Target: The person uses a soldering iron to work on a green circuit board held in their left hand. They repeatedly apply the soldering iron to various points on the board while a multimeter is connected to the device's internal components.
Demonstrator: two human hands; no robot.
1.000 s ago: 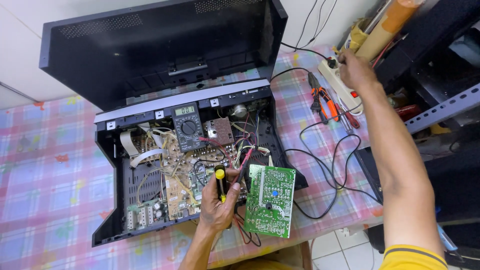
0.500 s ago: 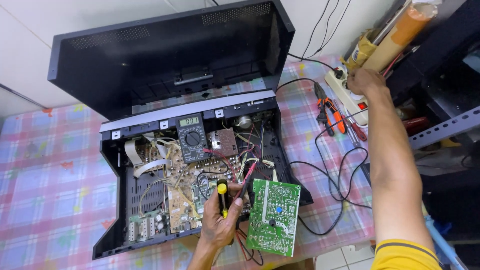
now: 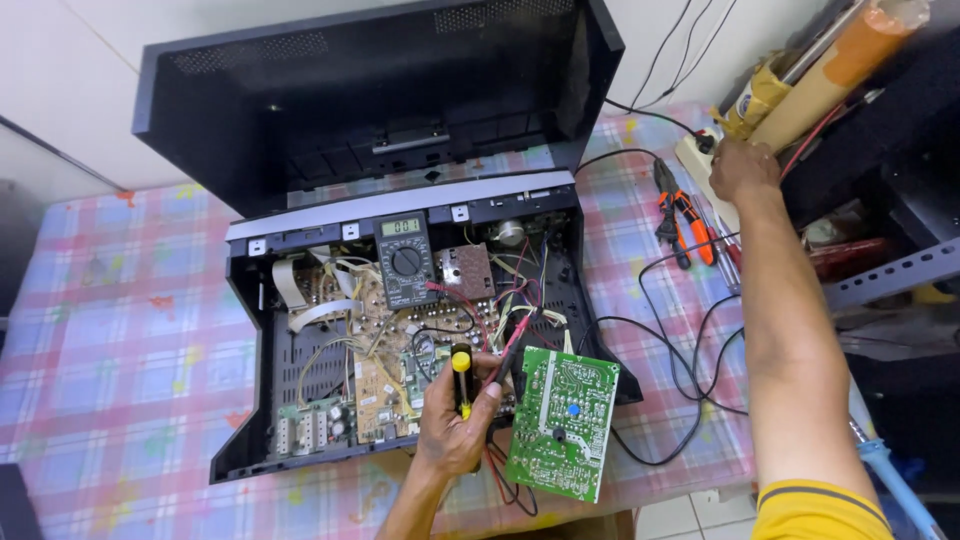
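Note:
An opened black electronic device point(image 3: 420, 330) lies on a checked tablecloth, its lid propped up behind. A digital multimeter point(image 3: 405, 260) rests on its circuit boards. My left hand point(image 3: 455, 425) grips a yellow-and-black screwdriver point(image 3: 461, 375) together with the red and black probe leads point(image 3: 512, 350), held over the boards. A green circuit board point(image 3: 562, 420) leans against the device's right front corner. My right hand point(image 3: 740, 168) reaches far right onto a white power strip point(image 3: 700, 165) at the table's back edge, fingers curled over it.
Orange-handled pliers point(image 3: 680, 215) lie beside the power strip. Black cables point(image 3: 680, 350) loop across the cloth right of the device. A dark shelf unit point(image 3: 890, 200) and rolled paper tubes point(image 3: 840, 60) stand at the right. The table's front edge runs just below my left hand.
The view has shifted slightly. My right hand stays on the power strip, and my left hand keeps the screwdriver and probes over the boards.

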